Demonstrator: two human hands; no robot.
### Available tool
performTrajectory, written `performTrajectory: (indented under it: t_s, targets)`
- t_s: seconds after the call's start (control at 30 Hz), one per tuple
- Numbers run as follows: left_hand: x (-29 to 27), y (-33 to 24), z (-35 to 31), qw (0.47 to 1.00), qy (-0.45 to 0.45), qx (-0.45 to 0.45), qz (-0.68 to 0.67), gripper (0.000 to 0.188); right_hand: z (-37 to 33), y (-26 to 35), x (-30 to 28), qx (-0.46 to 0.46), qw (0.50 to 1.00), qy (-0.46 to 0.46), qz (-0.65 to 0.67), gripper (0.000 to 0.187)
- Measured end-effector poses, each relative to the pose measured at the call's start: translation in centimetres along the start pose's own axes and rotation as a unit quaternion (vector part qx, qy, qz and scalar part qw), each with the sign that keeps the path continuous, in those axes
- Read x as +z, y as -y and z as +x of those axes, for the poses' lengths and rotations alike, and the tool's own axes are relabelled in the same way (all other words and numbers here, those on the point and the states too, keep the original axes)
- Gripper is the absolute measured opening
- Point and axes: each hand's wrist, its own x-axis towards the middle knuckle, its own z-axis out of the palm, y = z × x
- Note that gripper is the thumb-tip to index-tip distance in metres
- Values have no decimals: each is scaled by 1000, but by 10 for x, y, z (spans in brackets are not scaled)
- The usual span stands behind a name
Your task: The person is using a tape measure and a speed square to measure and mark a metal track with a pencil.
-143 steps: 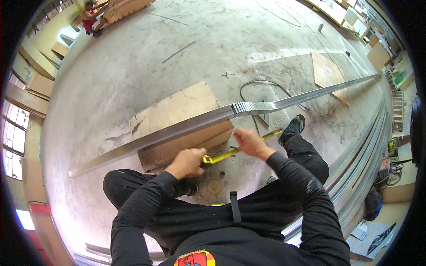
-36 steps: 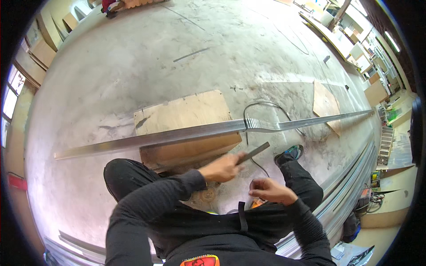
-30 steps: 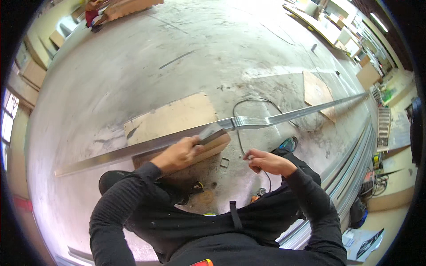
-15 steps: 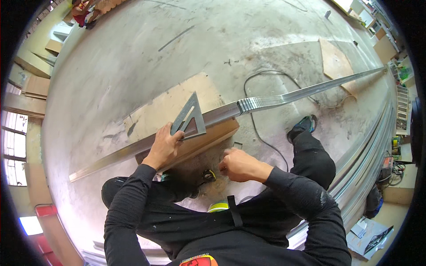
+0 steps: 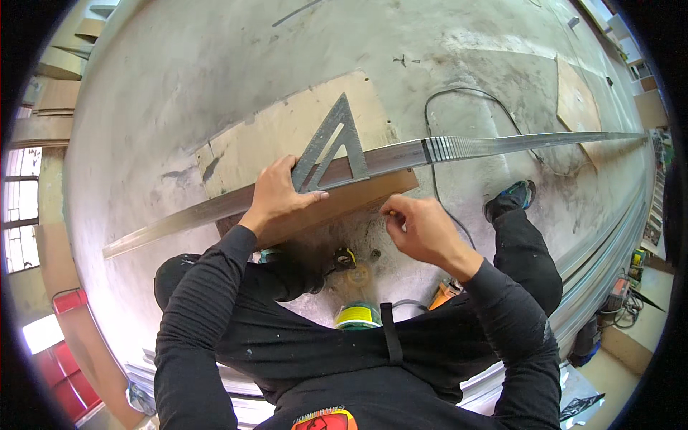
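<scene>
A grey metal triangular square (image 5: 354, 150) stands against a long bent metal channel (image 5: 168, 224), its point toward the far side. My left hand (image 5: 274, 195) grips the square's near left corner, thumb stretched along the channel's near edge. Beneath the channel lies a brown wooden block (image 5: 340, 204), with the metal bridging over it. My right hand (image 5: 428, 233) hovers just right of the block's near side, apart from the channel. Its thumb and forefinger are pinched around something small, mostly hidden; only a brownish tip shows.
A plywood sheet (image 5: 301, 118) lies on the concrete floor beyond the channel. A black cable (image 5: 428, 118) passes under the channel. Between my legs are a tape measure (image 5: 344, 259), a green-and-yellow roll (image 5: 357, 315) and an orange tool (image 5: 445, 292). Long metal profiles (image 5: 605, 244) lie at right.
My right hand has moved away from my body, nearer the block and channel, fingers still pinched. The whole view has shifted. My left hand keeps its hold on the square.
</scene>
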Motion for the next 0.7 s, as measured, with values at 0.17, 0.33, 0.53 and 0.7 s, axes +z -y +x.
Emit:
performTrajectory:
  t_s: [0.17,0.33,0.53,0.7]
  targets:
    - [-3,-1,0,998,36,-37,-20,77,21,-23,4,-26,995,-90,-30,22]
    - [4,1,-1,999,-26,30,30,77,30,-25,8,15,994,-98,-55,23]
    - [5,-2,0,999,-35,29,14,78,34,-23,11,24,993,-108,-39,19]
    - [5,-4,1,998,-39,35,21,77,36,-25,17,11,993,-112,-40,17]
